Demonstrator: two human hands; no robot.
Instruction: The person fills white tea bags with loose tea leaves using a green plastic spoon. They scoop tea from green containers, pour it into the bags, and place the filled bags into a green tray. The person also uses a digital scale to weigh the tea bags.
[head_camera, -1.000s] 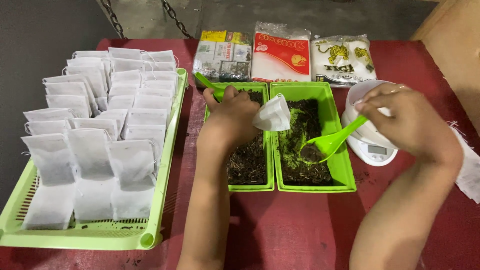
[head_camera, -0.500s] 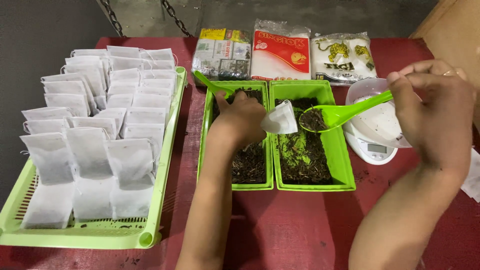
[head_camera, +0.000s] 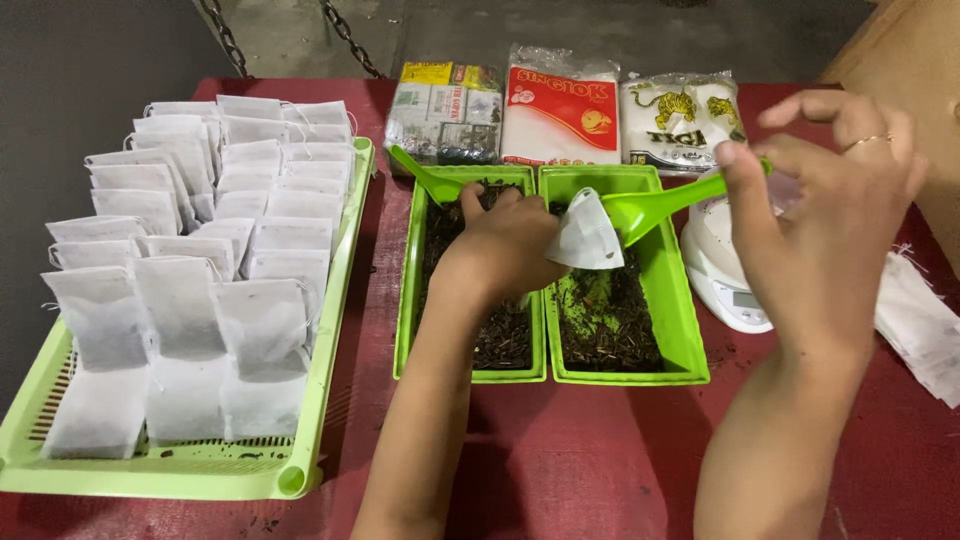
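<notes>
1. Left hand (head_camera: 505, 245) pinches white pouch (head_camera: 585, 232) above the two green trays (head_camera: 680, 330), mid-tabletop.
2. Right hand (head_camera: 825, 215) grips green scoop (head_camera: 655, 205), bowl touching pouch mouth.
3. Filled pouches (head_camera: 180, 300) stand in left basket (head_camera: 330, 380).

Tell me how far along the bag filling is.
Done: rows of filled white bags stand in the left tray. In hand: the left hand holds an open bag while the right hand tips a green spoon into it. Left: loose leaves remain in both green trays, and empty bags lie at right.
</notes>
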